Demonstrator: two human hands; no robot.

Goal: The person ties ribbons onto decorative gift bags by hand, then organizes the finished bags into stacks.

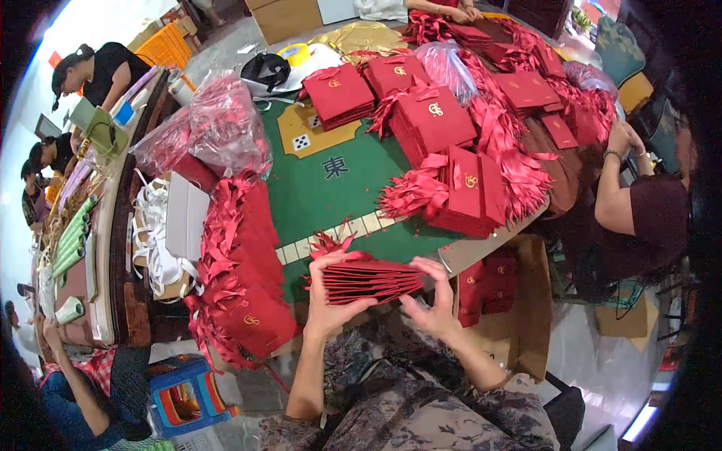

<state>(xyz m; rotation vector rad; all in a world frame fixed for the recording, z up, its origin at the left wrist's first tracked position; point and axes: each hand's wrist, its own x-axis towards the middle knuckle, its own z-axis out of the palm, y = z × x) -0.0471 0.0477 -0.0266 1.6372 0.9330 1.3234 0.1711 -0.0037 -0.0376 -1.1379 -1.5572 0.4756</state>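
Observation:
Close in front of me, over the near table edge, is a fanned stack of flat red gift bags (pixel 372 279), seen edge-on with red ribbon at its left end. My left hand (pixel 323 301) is closed around that left end, thumb along the lower edge. At the right end, the fingers and thumb of my right hand (pixel 436 304) grip the stack's corners. Left of my hands, a long row of red bags with ribbons (pixel 256 316) lies overlapped along the table side. To the right stands a pile of red bags with gold emblems (pixel 472 188).
A green table mat (pixel 331 195) covers the middle. More bag piles (pixel 338 94) and plastic-wrapped bundles (pixel 226 124) surround it. An open cardboard box (pixel 534 316) holding red bags is by my right knee. A co-worker's arm (pixel 617 195) reaches in at right. Blue stool (pixel 184 398) stands lower left.

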